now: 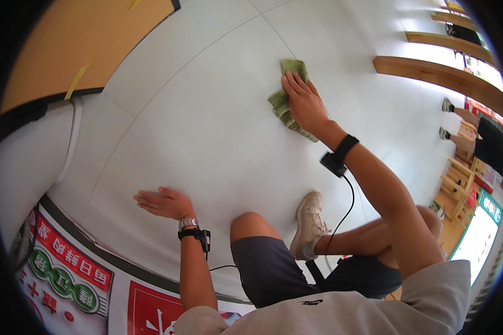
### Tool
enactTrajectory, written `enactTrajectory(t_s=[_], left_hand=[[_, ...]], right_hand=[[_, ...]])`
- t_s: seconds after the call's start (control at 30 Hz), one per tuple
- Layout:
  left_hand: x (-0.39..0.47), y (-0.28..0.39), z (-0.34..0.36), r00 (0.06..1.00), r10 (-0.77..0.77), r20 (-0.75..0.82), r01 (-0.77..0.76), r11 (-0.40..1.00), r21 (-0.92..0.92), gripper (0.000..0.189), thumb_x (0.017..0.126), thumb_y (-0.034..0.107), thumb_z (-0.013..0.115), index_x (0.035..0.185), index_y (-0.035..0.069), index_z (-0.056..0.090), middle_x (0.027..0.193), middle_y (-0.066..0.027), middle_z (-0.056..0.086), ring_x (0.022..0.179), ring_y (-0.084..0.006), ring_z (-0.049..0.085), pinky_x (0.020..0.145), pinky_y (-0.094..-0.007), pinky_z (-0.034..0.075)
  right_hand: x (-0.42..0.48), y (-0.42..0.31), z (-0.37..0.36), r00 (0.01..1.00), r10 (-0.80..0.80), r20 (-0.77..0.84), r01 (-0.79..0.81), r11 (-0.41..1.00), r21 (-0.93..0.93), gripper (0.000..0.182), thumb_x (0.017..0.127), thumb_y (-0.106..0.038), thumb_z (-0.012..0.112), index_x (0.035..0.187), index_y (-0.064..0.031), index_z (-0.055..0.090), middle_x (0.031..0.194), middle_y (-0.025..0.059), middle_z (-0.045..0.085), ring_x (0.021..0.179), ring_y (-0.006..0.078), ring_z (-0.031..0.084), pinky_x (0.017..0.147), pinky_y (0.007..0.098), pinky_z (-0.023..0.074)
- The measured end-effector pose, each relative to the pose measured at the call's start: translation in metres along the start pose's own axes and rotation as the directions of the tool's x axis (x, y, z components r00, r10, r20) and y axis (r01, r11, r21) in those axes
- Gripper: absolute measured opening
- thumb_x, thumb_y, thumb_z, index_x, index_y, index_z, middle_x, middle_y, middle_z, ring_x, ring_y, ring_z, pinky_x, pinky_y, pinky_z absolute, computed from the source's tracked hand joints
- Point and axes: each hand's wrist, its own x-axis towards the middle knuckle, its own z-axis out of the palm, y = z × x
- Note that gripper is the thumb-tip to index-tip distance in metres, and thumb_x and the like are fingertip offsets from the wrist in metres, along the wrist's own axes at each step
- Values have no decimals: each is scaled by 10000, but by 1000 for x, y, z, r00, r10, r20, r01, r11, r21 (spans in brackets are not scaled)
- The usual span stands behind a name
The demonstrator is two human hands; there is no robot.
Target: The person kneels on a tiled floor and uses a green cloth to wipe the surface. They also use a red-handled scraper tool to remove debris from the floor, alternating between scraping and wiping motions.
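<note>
My right hand (304, 100) presses flat on a folded green cloth (281, 102), which lies against the pale tiled floor (201, 125). Part of the cloth sticks out past my fingertips and part trails back beside the palm. A black strap with a small box circles that wrist, and a cable hangs from it. Off to the left, my left hand (163, 203) is empty, with its fingers stretched out and close together and the thumb a little apart. Whether it touches the floor, I cannot tell. A metal watch (188, 222) and another black strap sit on the left wrist.
Upper left stands a wooden panel (96, 46) with a dark edge, beside a white rounded unit (33, 146). Printed posters (67, 259) line the lower left. Wooden beams (436, 77), a person's legs (465, 125) and wooden stools (459, 180) are at right. My shoe (310, 222) rests nearby.
</note>
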Motion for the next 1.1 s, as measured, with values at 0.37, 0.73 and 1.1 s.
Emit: enactTrajectory(t_s=[0.37, 0.73, 1.1], left_hand=[[0, -8, -2, 1000, 30, 7, -29, 1000, -7, 723, 1139, 458, 329, 1683, -9, 242, 1766, -263, 173, 1608, -517, 185, 1275, -640, 234], [-4, 0, 0, 1000, 14, 5, -13, 1000, -17, 713, 1135, 455, 327, 1680, 0, 256, 1763, -261, 182, 1605, -515, 193, 1271, -647, 233], [-2, -1, -2, 1000, 29, 11, -28, 999, -41, 702, 1133, 448, 351, 1670, 1, 283, 1752, -275, 202, 1597, -522, 215, 1270, -639, 244]], right_hand=[[-5, -38, -2, 997, 64, -31, -61, 993, 100, 665, 962, -50, 604, 1606, -84, 443, 1689, 105, 421, 1557, 343, 393, 1245, 502, 369], [-41, -48, 7, 997, 69, 37, -74, 987, 146, 712, 951, -39, 621, 1630, -102, 418, 1709, 103, 392, 1582, 319, 361, 1264, 532, 340], [81, -44, 10, 962, 86, -258, -58, 992, 116, 692, 953, -33, 568, 1625, -70, 408, 1700, 136, 399, 1581, 338, 358, 1267, 563, 314]])
